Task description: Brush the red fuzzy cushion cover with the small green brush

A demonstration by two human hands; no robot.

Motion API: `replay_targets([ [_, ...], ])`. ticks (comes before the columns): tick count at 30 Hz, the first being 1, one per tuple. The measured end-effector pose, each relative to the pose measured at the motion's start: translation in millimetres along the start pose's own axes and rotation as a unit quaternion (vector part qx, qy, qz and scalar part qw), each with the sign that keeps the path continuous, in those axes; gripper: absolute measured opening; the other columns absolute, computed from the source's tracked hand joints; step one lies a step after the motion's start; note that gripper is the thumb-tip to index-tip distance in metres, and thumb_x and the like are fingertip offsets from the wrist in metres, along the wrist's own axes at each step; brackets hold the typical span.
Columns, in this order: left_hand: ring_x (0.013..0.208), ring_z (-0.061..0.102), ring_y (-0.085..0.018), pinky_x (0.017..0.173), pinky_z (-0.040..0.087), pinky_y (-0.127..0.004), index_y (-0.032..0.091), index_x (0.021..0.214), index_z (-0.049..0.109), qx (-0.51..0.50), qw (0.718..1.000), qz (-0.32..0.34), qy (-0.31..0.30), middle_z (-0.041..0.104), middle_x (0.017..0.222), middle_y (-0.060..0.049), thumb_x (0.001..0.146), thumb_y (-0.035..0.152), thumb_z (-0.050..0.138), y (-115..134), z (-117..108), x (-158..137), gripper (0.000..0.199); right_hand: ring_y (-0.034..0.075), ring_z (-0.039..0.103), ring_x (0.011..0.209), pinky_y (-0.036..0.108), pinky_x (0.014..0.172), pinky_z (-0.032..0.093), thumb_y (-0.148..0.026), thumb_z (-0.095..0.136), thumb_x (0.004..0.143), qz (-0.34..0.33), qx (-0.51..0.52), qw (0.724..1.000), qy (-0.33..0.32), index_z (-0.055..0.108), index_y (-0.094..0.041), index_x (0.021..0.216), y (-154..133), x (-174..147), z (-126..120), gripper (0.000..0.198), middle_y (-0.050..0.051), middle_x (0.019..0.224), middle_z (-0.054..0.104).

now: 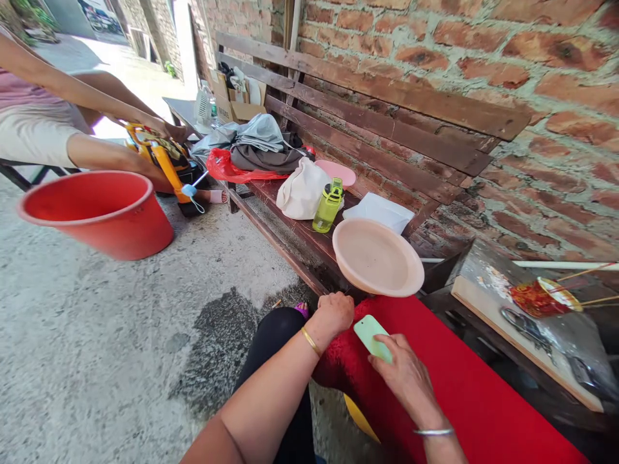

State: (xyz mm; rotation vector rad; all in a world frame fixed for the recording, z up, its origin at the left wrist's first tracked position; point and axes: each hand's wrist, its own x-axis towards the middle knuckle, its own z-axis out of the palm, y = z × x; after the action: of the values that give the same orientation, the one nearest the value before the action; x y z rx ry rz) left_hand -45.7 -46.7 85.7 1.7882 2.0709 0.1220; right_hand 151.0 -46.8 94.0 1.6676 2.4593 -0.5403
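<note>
Red cloth (464,374) lies stretched in front of me, with a darker, rougher-looking patch along its left edge. My left hand (337,312) is closed at the far left corner of this cloth, and its fingertips are hidden. In my right hand (403,370) is a flat, mint-green, rounded piece (371,335) with a small hole near its far end. Thumb and fingers grip its near end, and it rests over the cloth; its underside is hidden. Just beyond both hands, a pale pink basin (380,254) holding cloudy water stands on the bench end.
The wooden bench (309,222) carries a green bottle (329,205), a cream bag (300,190) and folded clothes (261,142). A red tub (140,225) stands on the concrete at left, near a seated person (39,109). At right, a board (527,351) holds scissors (527,328).
</note>
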Motion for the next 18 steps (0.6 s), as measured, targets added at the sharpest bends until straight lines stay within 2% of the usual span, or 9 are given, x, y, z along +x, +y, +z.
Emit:
replay_targets([
  [3,0.108,0.065,-0.031,0.086,0.053,-0.046,0.012,0.119,0.063,-0.006,1.000,-0.001,-0.020,0.066,0.116,-0.021,0.095,0.020,0.036,2,-7,-3,0.037,0.020,0.063,0.096,0.029,0.072,0.044,-0.040,0.051,0.082,-0.008,-0.014,0.999,-0.029,0.061,-0.028,0.123,-5,-6,5,0.043,0.004,0.113,0.059],
  [7,0.112,0.064,-0.032,0.089,0.053,-0.049,0.012,0.122,0.062,-0.021,0.998,-0.009,-0.051,0.065,0.120,-0.021,0.096,0.020,0.037,3,-16,-3,0.037,0.021,0.065,0.091,0.030,0.069,0.043,-0.040,0.054,0.080,0.052,-0.052,0.996,-0.053,0.065,-0.032,0.117,32,-35,-4,0.039,0.003,0.106,0.061],
  [9,0.114,0.064,-0.031,0.090,0.052,-0.048,0.013,0.123,0.062,-0.025,0.998,-0.011,-0.064,0.065,0.121,-0.021,0.095,0.017,0.037,3,-18,-1,0.038,0.021,0.065,0.084,0.031,0.065,0.042,-0.041,0.055,0.080,0.070,-0.049,0.995,-0.043,0.066,-0.032,0.113,40,-48,-9,0.036,0.003,0.106,0.061],
  [11,0.115,0.064,-0.031,0.091,0.052,-0.047,0.014,0.124,0.062,-0.020,0.997,-0.011,-0.068,0.065,0.122,-0.021,0.096,0.018,0.037,3,-17,1,0.038,0.020,0.065,0.082,0.031,0.065,0.043,-0.042,0.053,0.082,0.056,-0.020,0.998,-0.015,0.065,-0.032,0.113,30,-53,-7,0.035,0.003,0.108,0.061],
  [16,0.114,0.065,-0.031,0.091,0.053,-0.042,0.013,0.123,0.062,0.010,0.997,0.010,-0.078,0.066,0.122,-0.020,0.097,0.028,0.041,3,-10,3,0.037,0.020,0.064,0.093,0.028,0.076,0.046,-0.035,0.056,0.084,-0.024,0.020,0.999,0.027,0.063,-0.030,0.119,-29,-48,21,0.036,0.003,0.107,0.060],
  [18,0.114,0.065,-0.030,0.092,0.052,-0.041,0.013,0.122,0.062,0.018,0.996,0.018,-0.081,0.066,0.122,-0.020,0.097,0.031,0.043,3,-8,3,0.037,0.020,0.064,0.094,0.028,0.079,0.047,-0.029,0.058,0.082,-0.038,0.008,0.999,0.027,0.062,-0.030,0.119,-34,-53,30,0.037,0.004,0.107,0.060],
])
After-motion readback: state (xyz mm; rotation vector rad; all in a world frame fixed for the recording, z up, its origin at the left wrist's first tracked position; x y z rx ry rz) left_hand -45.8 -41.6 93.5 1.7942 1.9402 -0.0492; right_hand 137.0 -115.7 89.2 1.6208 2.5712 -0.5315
